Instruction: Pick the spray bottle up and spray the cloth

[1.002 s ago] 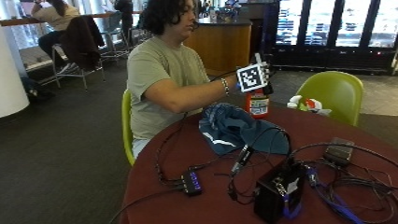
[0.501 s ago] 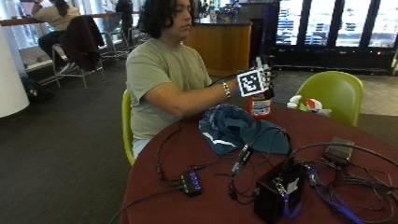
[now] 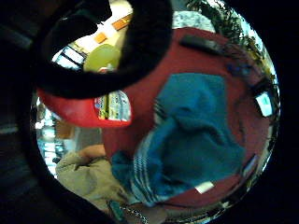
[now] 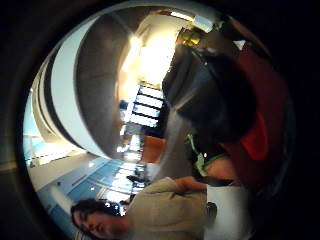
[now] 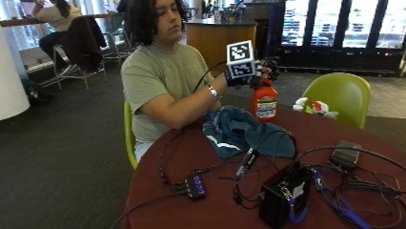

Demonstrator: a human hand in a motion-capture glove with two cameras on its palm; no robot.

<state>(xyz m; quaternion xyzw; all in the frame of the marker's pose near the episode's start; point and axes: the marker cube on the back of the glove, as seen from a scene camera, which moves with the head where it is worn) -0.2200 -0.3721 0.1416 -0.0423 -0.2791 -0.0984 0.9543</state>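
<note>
— Gloved right hand (image 5: pixel 254 72) is up at chest height, fingers curled round the top of the red spray bottle (image 5: pixel 264 100), holding it off the surface (image 5: pixel 190 157). See it from where you stand?

— Yes. From the outside view the bottle hangs upright under the hand, just above the far edge of the round dark red surface. What about the cloth?

— Blue cloth (image 5: pixel 244 133) lies crumpled on the surface, in front of the person and just beside the bottle, lower down. Nearer us there is a black box (image 5: pixel 282 200) with a tangle of cables (image 5: pixel 355 191), and a small hub (image 5: pixel 195 185) with lit ports. A green chair (image 5: pixel 342 95) stands behind the surface.

— And the little finger side palm view?

— A dark strap of the hand curls across it, with the red bottle (image 3: pixel 88 109) and its label close up against the palm. Beyond it the blue cloth (image 3: pixel 196 135), with pale stripes along one edge, is spread on the red surface (image 3: pixel 201 56).

— Thumb side?

— Mostly room: ceiling lights, windows, and the person's pale shirt. A dark gloved part (image 4: pixel 210 90) fills one side, with a bit of red bottle (image 4: pixel 257 140) beside it. I cannot tell the nozzle's direction from it.
</note>
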